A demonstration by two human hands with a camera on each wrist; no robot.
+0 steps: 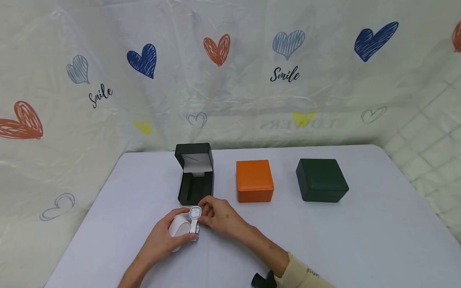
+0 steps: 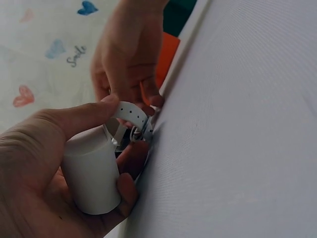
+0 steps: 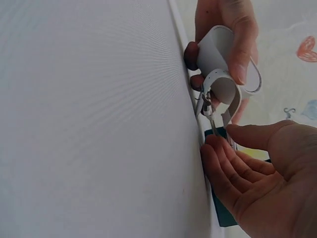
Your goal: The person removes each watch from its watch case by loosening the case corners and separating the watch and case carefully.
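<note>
A wristwatch with a square white face and white strap is held over the table in front of the open black watch box. My left hand curls round a white rounded watch holder, its thumb pressing on the punched strap. The strap bends in a loop beside the holder, its metal buckle visible in the right wrist view. From the right, my right hand pinches the watch at its case end, thumb and fingertips partly hiding it in the right wrist view.
An orange box and a dark green box, both closed, stand right of the black box on the white-covered table. A black object lies at the front edge by my right sleeve. A heart-printed curtain hangs behind.
</note>
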